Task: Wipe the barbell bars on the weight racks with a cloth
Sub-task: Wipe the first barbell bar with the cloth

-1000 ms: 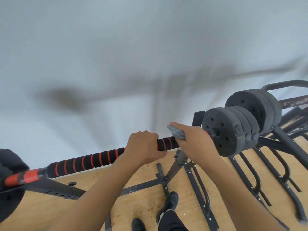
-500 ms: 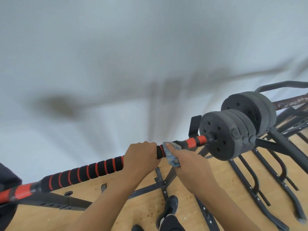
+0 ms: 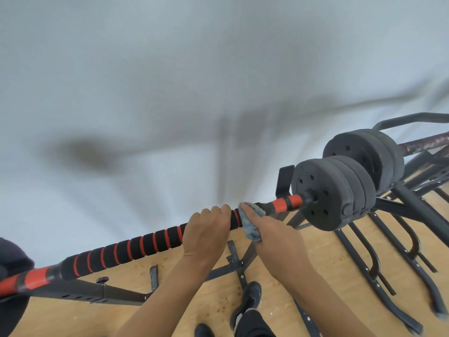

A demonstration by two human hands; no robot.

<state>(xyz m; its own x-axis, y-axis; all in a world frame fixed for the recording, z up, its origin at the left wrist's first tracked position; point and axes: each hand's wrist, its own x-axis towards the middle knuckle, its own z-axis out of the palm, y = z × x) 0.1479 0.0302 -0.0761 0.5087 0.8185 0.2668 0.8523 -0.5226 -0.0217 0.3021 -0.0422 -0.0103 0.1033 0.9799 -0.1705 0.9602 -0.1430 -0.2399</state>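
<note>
Underfoot, wood floor (image 3: 213,303); wall (image 3: 170,69) behind barbell (image 3: 145,244)

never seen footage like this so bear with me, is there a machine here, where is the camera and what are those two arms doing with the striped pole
There is no machine: these are a person's two bare arms. The view comes from a wide-angle camera worn on their head and looking down, which is why a shoe shows at the bottom.

The striped pole is a barbell bar wrapped in red and black foam. It rests on a black rack above a wooden floor, with black plates on its right end.

The left hand has its grip round the bar. The right hand holds a blue cloth against the bar just beside it, to wipe it. A rusty bar sits behind on the right.
</note>
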